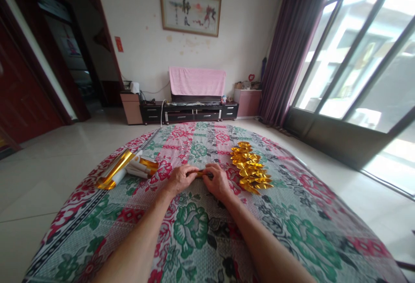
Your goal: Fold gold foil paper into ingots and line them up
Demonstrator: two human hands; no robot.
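Near the middle of the table, my left hand (181, 179) and my right hand (218, 181) pinch the two ends of a small gold foil paper piece (200, 174). Fingers and thumbs cover most of that piece, so its exact shape is hidden. To the right of my right hand stand rows of folded gold foil paper ingots (251, 166) with pointed ends. Left of my left hand lie curled sheets of gold-and-white foil paper (118, 169), beside a bundle of rolled foil paper (141, 166).
A flowered cloth (191, 231) in red, green and grey covers the round table. Beyond it, a low black cabinet (194, 113) carries a screen under a pink towel (197, 81). Purple curtains (285, 49) hang beside the glass doors (350, 58) on the right.
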